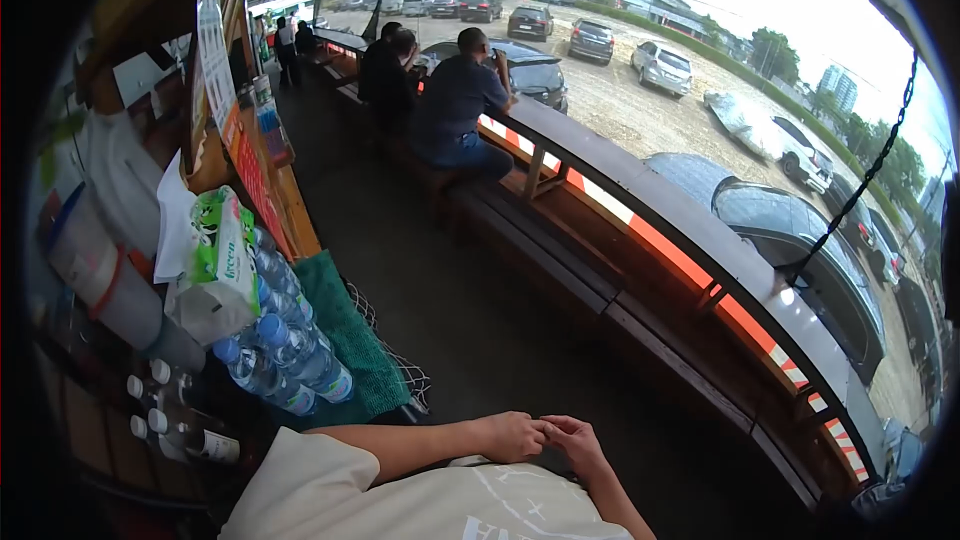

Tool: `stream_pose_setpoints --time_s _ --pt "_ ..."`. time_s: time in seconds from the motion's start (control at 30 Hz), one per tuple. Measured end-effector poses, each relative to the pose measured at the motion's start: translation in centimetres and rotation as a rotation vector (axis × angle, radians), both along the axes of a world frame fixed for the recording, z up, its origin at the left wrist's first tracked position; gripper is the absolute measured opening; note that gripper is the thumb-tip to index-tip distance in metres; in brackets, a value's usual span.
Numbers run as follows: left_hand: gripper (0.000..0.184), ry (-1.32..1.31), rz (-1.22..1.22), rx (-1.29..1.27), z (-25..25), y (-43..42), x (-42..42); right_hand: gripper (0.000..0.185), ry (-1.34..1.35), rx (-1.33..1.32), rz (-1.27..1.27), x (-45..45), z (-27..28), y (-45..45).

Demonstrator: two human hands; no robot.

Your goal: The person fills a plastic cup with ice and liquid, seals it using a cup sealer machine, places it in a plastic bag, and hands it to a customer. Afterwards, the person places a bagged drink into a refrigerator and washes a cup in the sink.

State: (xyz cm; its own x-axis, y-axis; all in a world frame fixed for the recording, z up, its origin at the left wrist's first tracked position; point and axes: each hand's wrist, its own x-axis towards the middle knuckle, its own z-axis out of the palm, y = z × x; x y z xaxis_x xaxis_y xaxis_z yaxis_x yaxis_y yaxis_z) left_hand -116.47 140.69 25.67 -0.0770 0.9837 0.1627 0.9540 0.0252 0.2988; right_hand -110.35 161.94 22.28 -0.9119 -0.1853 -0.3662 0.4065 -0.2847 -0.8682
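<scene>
Both hands meet in front of my light shirt (440,505), low in the view. My left hand (508,437) is closed, its fingers curled in. Against its fingertips, my right hand (577,443) is also closed, with thumb and fingers pinched together. Whatever lies between the fingers, if anything, is hidden. To the left of my hands, several water bottles with blue caps (290,350) stand on a green cloth (355,350). A green and white tissue pack (222,250) rests beside and partly over them.
Several small white-capped bottles (180,420) stand at lower left, near stacked plastic containers (105,270). A dark bench (610,310) and long counter (690,210) run along the right. People sit there, including a person in a dark shirt (455,100). Parked cars (800,230) stand outside.
</scene>
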Motion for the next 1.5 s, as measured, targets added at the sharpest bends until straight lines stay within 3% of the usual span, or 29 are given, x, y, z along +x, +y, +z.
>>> stream_pose_setpoints --time_s 0.27,0.37,0.43,0.63,0.8,1.5 --pt "0.014 0.078 0.054 -0.151 -0.3 0.1 0.1 0.018 -0.066 -0.029 0.026 -2.1 -2.8 0.3" --pt "0.013 0.081 0.097 -0.124 0.1 0.2 0.1 0.02 -0.027 -0.11 0.065 -2.8 -2.3 0.2" --pt "0.013 0.127 0.058 -0.047 0.3 0.3 0.1 0.018 -0.157 -0.163 0.029 -3.1 -1.6 0.1" --pt "0.011 0.082 -0.029 0.138 -0.5 0.7 -0.4 0.018 -0.218 -0.15 0.09 -2.9 -1.1 0.2" --pt "0.011 0.054 -0.034 0.132 -0.3 0.7 -0.4 0.017 -0.194 -0.24 0.118 -3.1 -3.2 0.7" --pt "0.01 0.052 -0.04 0.095 0.0 0.7 -0.3 0.019 -0.263 -0.191 0.092 -2.5 -2.3 0.5"
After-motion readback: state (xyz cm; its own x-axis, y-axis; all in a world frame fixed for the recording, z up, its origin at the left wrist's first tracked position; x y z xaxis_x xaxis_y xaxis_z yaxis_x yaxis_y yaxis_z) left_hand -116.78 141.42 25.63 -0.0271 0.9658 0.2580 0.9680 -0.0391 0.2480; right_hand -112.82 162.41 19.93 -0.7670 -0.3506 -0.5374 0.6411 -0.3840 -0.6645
